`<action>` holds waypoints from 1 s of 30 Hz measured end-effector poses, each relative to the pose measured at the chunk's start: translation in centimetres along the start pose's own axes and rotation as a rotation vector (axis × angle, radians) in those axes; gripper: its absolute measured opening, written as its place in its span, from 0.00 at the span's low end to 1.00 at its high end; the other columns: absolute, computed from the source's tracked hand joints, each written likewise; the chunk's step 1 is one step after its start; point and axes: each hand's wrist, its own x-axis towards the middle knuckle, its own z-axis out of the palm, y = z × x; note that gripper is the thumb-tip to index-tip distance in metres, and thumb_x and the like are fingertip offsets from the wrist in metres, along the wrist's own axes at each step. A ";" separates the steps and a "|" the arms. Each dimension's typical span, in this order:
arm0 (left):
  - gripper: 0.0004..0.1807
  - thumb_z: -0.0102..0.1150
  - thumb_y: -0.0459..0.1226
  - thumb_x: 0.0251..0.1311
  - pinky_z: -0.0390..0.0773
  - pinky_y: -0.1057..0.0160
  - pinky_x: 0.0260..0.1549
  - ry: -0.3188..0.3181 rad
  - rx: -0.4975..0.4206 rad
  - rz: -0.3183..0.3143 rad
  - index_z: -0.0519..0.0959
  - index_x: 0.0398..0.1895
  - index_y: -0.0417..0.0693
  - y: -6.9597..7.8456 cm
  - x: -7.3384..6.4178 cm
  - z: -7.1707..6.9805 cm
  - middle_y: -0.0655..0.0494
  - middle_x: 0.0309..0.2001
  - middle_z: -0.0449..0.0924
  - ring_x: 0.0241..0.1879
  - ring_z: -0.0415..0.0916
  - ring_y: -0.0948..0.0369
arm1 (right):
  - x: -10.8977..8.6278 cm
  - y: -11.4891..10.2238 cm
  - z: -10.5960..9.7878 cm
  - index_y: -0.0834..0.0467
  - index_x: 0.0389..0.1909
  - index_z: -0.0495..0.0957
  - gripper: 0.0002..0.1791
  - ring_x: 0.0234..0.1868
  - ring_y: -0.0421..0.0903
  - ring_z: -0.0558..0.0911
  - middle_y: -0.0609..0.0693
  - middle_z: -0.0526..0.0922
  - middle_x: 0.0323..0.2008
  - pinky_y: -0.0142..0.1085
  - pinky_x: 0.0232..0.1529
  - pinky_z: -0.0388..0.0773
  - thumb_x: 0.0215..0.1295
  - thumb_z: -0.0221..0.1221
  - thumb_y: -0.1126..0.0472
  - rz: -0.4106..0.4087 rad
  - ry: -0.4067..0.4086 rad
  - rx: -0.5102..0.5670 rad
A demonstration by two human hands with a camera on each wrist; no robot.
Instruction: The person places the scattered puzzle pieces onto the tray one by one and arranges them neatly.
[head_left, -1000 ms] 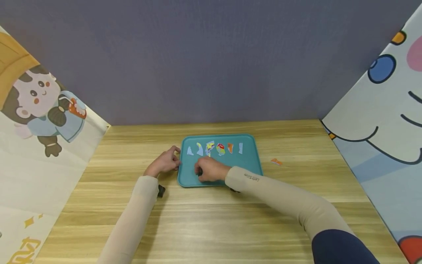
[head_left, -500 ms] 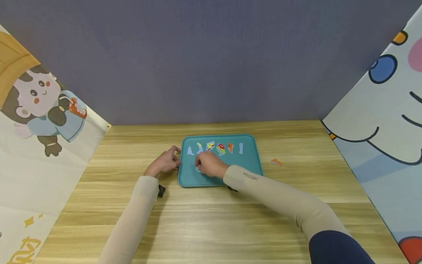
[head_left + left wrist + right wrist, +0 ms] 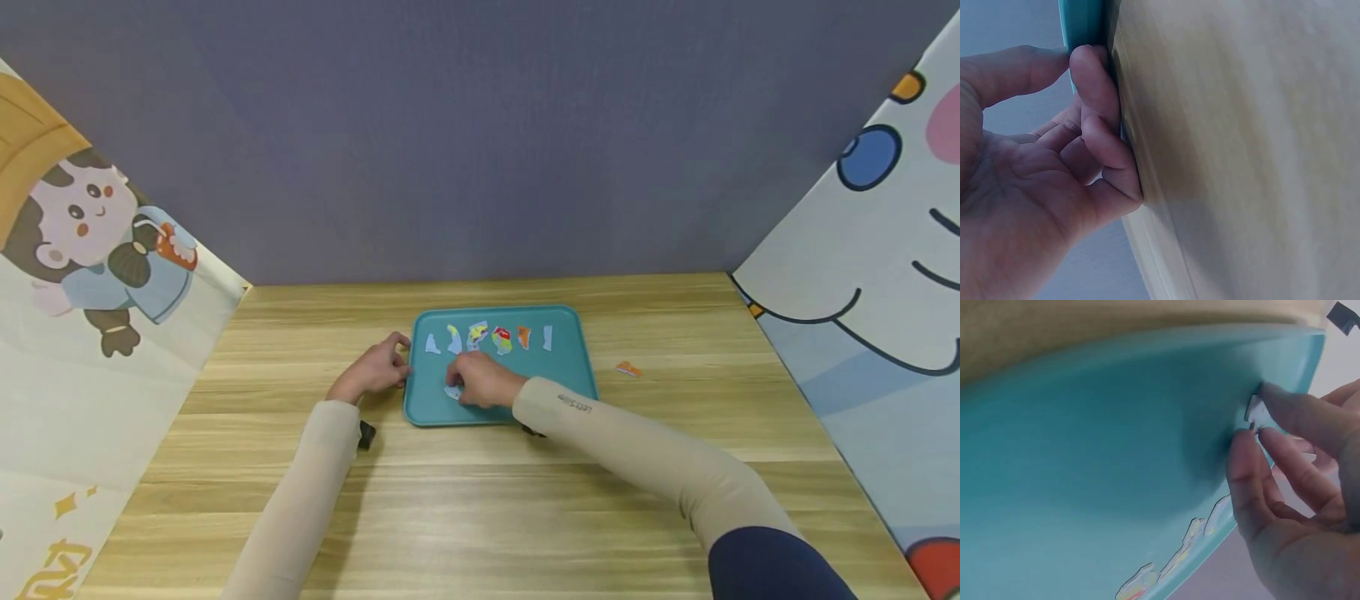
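On a teal tray (image 3: 558, 371), my right hand (image 3: 487, 382) bends over a small pale puzzle piece (image 3: 452, 392) left of the middle. In the right wrist view, thumb and fingertips pinch the pale piece (image 3: 1259, 412) from opposite sides, low over the tray. My left hand (image 3: 371, 367) is at the tray's left edge. The left wrist view has its thumb and index finger pinching the tray's rim (image 3: 1082, 25), the other fingers curled down against the table.
Along the tray's far side lies a row of several irregular pieces, among them a red-and-yellow piece (image 3: 502, 338) and an orange piece (image 3: 523, 337). Another orange piece (image 3: 628, 368) lies on the wooden table (image 3: 480, 517) to the right. A grey wall (image 3: 480, 142) rises behind.
My right hand shifted slightly away from me, then a little back and right, uncovering more of the pale piece. The left hand stays at the tray's edge.
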 end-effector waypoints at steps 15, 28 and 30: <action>0.22 0.54 0.33 0.64 0.70 0.59 0.30 -0.006 -0.009 -0.004 0.60 0.59 0.42 0.2 0.0 0.1 0.50 0.29 0.78 0.27 0.74 0.57 | -0.4 0.1 0.0 0.60 0.37 0.82 0.10 0.38 0.44 0.75 0.50 0.79 0.35 0.35 0.43 0.71 0.53 0.68 0.65 0.011 0.069 0.058; 0.23 0.54 0.33 0.65 0.72 0.58 0.32 -0.005 -0.007 -0.012 0.59 0.60 0.43 -0.1 0.1 0.0 0.49 0.32 0.78 0.28 0.76 0.57 | -3.7 3.2 -2.8 0.63 0.39 0.81 0.13 0.40 0.47 0.77 0.53 0.81 0.37 0.41 0.48 0.71 0.52 0.69 0.65 0.035 0.205 0.101; 0.23 0.54 0.33 0.64 0.71 0.59 0.31 -0.005 -0.008 -0.013 0.60 0.59 0.43 -0.1 0.0 0.0 0.49 0.32 0.78 0.28 0.76 0.57 | -4.5 3.6 -3.3 0.63 0.40 0.81 0.14 0.40 0.47 0.77 0.54 0.81 0.38 0.42 0.48 0.71 0.52 0.69 0.65 0.047 0.210 0.105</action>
